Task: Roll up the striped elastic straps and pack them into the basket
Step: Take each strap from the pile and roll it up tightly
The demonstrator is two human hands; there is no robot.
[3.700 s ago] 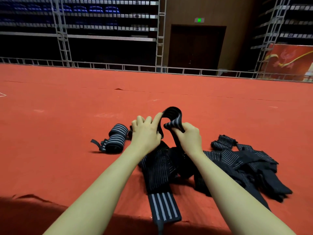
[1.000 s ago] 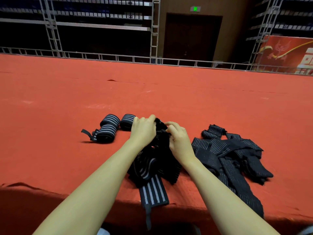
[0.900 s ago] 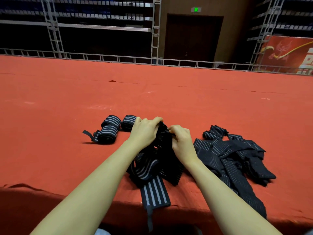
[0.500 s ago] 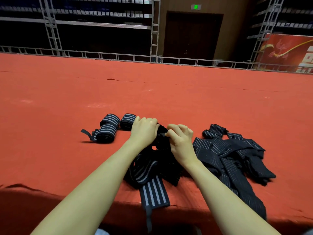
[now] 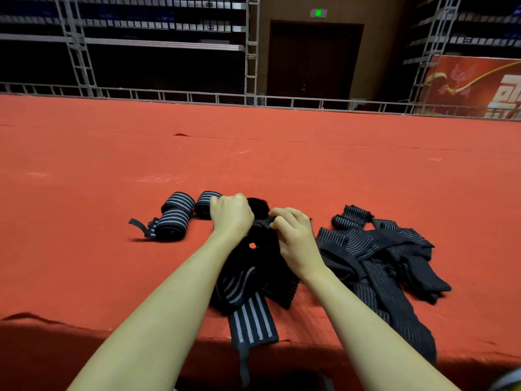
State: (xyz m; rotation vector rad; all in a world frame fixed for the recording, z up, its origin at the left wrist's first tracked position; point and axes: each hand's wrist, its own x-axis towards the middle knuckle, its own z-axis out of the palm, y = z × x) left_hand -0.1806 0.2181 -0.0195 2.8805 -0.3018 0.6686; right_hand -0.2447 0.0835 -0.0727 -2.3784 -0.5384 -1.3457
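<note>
The straps (image 5: pixel 375 258) are black with thin grey stripes. The rolls (image 5: pixel 172 218) show broader grey bands. The table (image 5: pixel 84 249) is orange-red.

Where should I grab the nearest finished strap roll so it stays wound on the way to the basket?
Grip the nearest rolled strap across its striped middle, from above. Its loose tail sticks out left, so pin that under your fingers.

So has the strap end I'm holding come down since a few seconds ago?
Yes. The strap end, gripped by the left hand and right hand, has dropped level with the rolled straps on the red surface; earlier it looped above them.
</note>
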